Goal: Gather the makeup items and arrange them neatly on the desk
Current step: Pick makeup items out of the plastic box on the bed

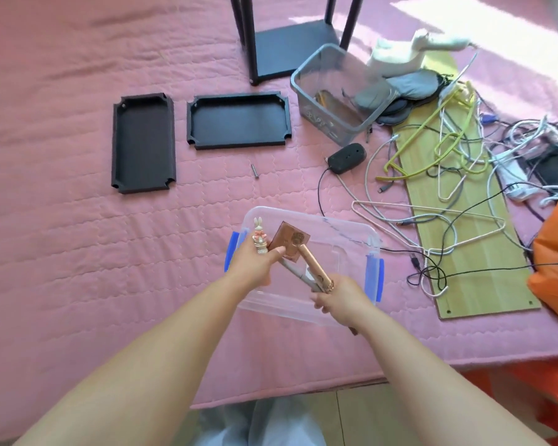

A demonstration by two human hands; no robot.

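Pink quilted bedcover; black trays; rose-gold tube.

No legible text, brand, number or sign is present in the head view. The brown card held in the left hand bears a small dark printed emblem; its characters cannot be resolved. The rose-gold tube held in the right hand carries a small mark near its lower end, too blurred to read. The clear box shows faint bluish marks along its rim, not decipherable
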